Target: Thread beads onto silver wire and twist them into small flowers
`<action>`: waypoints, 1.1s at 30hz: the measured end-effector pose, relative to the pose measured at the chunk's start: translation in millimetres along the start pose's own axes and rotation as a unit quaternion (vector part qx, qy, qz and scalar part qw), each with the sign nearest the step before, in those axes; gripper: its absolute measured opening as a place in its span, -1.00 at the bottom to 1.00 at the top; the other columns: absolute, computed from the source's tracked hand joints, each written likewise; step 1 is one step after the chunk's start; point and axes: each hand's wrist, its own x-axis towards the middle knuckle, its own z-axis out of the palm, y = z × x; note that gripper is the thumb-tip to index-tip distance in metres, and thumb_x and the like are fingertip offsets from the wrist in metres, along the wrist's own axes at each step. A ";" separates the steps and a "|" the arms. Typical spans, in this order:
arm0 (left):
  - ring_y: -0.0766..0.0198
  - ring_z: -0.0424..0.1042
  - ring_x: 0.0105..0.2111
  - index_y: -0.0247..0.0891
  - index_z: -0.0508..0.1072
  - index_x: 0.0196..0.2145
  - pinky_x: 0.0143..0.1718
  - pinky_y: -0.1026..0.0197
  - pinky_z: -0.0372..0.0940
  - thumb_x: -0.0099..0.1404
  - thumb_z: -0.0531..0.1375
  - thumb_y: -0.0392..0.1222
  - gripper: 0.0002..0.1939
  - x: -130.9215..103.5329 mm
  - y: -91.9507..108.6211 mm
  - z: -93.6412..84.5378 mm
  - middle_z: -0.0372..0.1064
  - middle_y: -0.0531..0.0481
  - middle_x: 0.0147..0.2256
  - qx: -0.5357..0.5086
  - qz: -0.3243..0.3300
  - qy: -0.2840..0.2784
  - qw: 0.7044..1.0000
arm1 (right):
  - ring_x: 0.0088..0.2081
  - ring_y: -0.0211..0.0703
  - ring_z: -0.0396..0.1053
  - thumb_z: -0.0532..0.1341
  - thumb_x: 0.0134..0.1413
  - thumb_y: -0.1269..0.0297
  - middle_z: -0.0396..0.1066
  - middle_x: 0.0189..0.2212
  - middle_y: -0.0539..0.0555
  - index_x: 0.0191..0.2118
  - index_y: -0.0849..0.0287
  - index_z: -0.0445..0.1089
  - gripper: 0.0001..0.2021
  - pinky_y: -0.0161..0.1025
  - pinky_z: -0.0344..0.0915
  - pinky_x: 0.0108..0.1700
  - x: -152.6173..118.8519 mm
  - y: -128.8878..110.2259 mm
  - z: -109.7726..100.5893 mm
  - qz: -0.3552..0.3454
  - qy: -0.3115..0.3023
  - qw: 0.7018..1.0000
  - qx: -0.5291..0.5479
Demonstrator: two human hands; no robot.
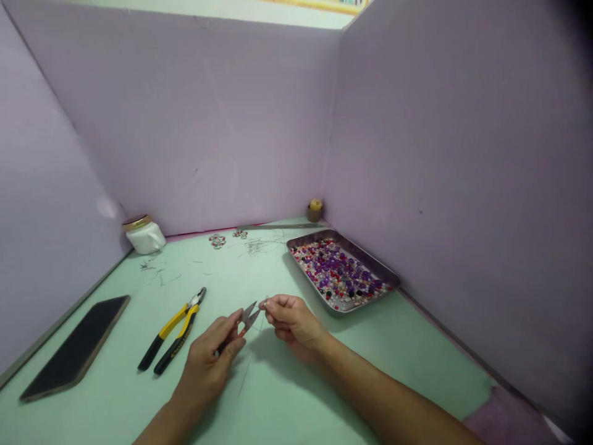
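Note:
My left hand (210, 352) is closed around a pair of thread snips (251, 316), whose two pointed blades stand apart and face my right hand. Between the fingertips of my right hand (291, 321) is a thin wire (244, 374), pinched near a small twisted or beaded bit that is too small to make out. The wire's loose end hangs down toward the green tabletop. The blade tips are close to the pinched wire; whether they touch it I cannot tell. Left of my left hand lie pliers (178, 330) with yellow and black handles, jaws pointing away.
A metal tray (345, 311) of mixed beads stands at the right. Beaded wire pieces (217, 241), wire scraps (254, 246) and long wires (278, 226) lie at the back. A dark flat slab (76, 346), a white lidded jar (146, 238) and a small pot (314, 213) are near the partitions.

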 end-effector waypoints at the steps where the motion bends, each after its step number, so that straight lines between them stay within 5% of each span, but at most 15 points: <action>1: 0.31 0.30 -0.45 -0.23 0.31 -0.07 -0.43 0.29 0.22 0.15 0.08 -0.25 -0.65 -0.5 0.7 -0.1 0.30 0.02 -0.45 0.010 0.021 -0.005 1.000 | -0.73 -0.56 -0.19 0.29 -0.21 0.24 0.18 -0.65 -0.09 -0.47 0.31 0.36 -0.79 -0.42 -0.34 -0.69 -0.2 0.5 0.5 0.001 -0.001 1.000 0.000; 12: 0.29 0.29 -0.45 -0.21 0.25 -0.08 -0.46 0.28 0.20 0.16 0.08 -0.27 -0.67 0.9 4.6 -4.0 0.29 -0.03 -0.37 0.084 0.025 -0.006 0.996 | -0.73 -0.55 -0.18 0.30 -0.25 0.23 0.20 -0.67 -0.08 -0.49 0.31 0.34 -0.77 -0.40 -0.36 -0.68 -2.3 0.8 2.0 0.016 -0.011 1.000 0.005; 33: 0.19 0.40 -0.30 -0.15 0.29 -0.04 -0.32 0.23 0.30 0.08 0.11 -0.46 -0.53 -1.4 7.2 1.2 0.41 -0.07 -0.26 0.094 0.144 0.059 0.983 | -0.73 -0.55 -0.14 0.32 -0.30 0.21 0.20 -0.69 -0.09 -0.56 0.29 0.25 -0.72 -0.39 -0.37 -0.68 -4.0 5.3 6.6 0.041 -0.007 0.999 0.025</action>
